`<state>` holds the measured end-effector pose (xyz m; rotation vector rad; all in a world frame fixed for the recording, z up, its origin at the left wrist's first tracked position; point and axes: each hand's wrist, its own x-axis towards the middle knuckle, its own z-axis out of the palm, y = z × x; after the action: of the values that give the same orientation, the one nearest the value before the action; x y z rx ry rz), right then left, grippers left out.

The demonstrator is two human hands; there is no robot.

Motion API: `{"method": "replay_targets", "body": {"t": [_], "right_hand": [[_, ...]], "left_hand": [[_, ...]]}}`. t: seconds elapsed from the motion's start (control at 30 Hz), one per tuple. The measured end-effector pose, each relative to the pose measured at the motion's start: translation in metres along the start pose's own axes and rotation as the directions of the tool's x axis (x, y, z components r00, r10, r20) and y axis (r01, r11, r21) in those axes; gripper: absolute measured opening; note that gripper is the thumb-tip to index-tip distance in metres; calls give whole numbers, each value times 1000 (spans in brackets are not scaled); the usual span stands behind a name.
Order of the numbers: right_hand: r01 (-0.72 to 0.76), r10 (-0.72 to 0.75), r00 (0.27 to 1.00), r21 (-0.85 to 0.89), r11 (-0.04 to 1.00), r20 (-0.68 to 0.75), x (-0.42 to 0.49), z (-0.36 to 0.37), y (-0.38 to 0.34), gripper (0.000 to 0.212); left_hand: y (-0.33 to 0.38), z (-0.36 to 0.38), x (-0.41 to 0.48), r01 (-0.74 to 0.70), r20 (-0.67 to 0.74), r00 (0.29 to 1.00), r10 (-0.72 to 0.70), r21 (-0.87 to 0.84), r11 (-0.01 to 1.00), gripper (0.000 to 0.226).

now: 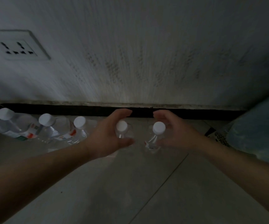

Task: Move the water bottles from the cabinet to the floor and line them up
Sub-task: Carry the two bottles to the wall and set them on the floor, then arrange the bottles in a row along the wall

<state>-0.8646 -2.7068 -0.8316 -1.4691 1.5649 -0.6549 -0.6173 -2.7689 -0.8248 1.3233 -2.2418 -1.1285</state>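
Note:
Several clear water bottles with white caps stand on the pale tiled floor in a row along the wall's dark skirting. Three of them are at the left: bottle [6, 120], bottle [47, 125] and bottle [80, 126]. My left hand [109, 135] curls around a fourth bottle [122, 126], fingers behind it and thumb in front. My right hand [174, 131] wraps the fifth bottle [158, 131] from the right. Both held bottles are upright, close to the floor and a small gap apart. The cabinet is out of view.
A white wall [146, 54] rises just behind the row, with a power socket [19, 46] at the upper left. A bluish soft object [260, 126] and a dotted dark item [219, 136] lie at the right. Bare floor tiles [130, 191] stretch toward me.

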Motion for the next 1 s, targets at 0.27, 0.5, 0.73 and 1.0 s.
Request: {"method": "replay_targets", "body": {"t": [0.27, 0.5, 0.73, 1.0], "right_hand": [[167, -160, 983, -86, 982, 88, 5, -23, -52, 89], [271, -243, 960, -235, 933, 141, 14, -47, -87, 88], [267, -262, 963, -308, 913, 58, 27, -45, -114, 78], [395, -342, 919, -463, 793, 197, 27, -9, -165, 78]], "left_hand": [[39, -32, 0, -78, -52, 996, 76, -28, 997, 72], [65, -78, 11, -49, -106, 992, 64, 140, 989, 67], [54, -144, -13, -42, 26, 999, 35, 373, 927, 60], [26, -196, -65, 3, -77, 997, 29, 381, 925, 44]]}}
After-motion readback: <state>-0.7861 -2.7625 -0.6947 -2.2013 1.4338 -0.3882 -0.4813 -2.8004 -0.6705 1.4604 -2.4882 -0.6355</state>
